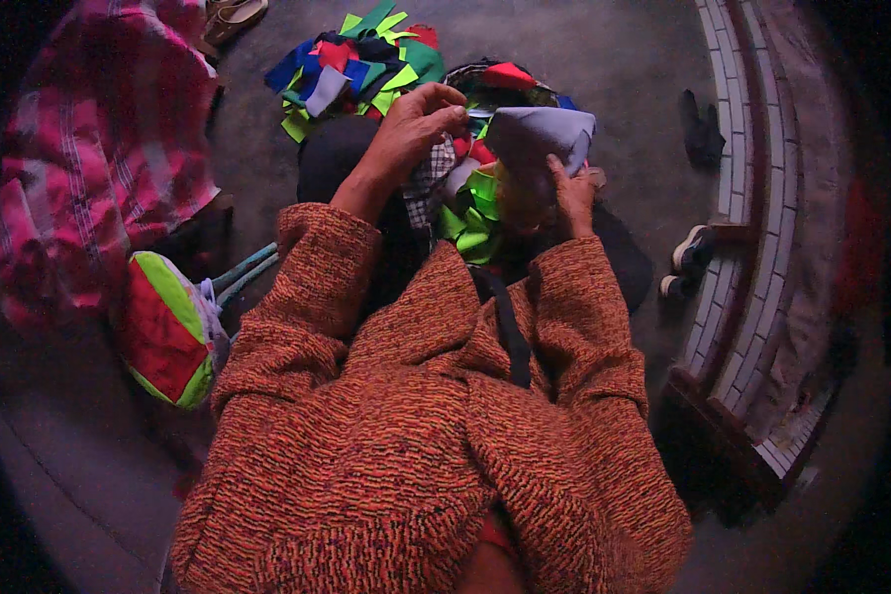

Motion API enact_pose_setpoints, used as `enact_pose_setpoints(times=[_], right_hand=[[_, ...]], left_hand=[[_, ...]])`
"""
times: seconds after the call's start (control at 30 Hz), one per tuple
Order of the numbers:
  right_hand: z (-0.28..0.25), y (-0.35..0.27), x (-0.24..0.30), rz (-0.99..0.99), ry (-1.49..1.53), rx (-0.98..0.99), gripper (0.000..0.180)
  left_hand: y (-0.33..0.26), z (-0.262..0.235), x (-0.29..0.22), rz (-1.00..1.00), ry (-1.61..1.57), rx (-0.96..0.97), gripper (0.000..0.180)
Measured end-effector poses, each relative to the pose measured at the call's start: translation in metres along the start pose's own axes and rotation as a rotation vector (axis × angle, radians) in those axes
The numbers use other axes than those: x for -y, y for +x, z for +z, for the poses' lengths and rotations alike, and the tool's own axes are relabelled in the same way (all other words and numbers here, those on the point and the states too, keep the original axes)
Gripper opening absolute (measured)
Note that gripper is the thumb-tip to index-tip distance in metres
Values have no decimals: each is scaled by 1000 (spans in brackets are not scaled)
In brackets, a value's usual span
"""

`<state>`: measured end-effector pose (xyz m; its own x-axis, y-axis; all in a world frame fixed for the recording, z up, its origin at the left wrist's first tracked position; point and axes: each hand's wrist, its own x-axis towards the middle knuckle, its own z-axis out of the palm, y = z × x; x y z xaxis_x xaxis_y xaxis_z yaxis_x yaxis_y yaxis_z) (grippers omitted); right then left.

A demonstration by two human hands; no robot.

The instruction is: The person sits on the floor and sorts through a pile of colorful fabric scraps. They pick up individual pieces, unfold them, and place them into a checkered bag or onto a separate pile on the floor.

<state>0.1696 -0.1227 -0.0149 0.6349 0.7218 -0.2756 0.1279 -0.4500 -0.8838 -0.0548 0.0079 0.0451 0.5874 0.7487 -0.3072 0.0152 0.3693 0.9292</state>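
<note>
One person, seen from above, wears one orange-and-black knitted jacket (396, 465), both sleeves reaching forward. One pink checked cloth (99, 148) fills the upper left. Along the right side, two curving rows of pale tiles (733, 168) edge the grey floor (604, 49). One heap of fabric scraps (356, 74), too jumbled to count, lies on the floor ahead: neon yellow, green, blue, red and grey. More scraps (473, 213), also uncountable, gather between the two hands, neon green and red among them. One rounded red, neon-green and white piece (173, 332) sits at the left.

The left hand (421, 124) is raised above the scraps, thumb and fingers close together; I cannot tell whether it pinches anything. One grey cloth piece (544, 129) is just right of it, its near edge pinched in the grip of the right hand (574, 193), thumb on top.

Smaller things lie around: one dark, crumpled item (703, 134) beside the tiles, one tan sandal (236, 18) at the top left, two dark shoes (696, 249) with pale edges at the right, and two thin blue-green rods (247, 270) near the rounded piece.
</note>
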Motion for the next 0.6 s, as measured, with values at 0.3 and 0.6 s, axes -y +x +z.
enact_pose_setpoints(times=[0.3,0.6], right_hand=[[-25,-8,36,189,933,196,36],[-18,-21,47,393,1215,368,37]], left_hand=[[8,15,17,-84,136,222,46],[17,32,36,-126,261,470,65]])
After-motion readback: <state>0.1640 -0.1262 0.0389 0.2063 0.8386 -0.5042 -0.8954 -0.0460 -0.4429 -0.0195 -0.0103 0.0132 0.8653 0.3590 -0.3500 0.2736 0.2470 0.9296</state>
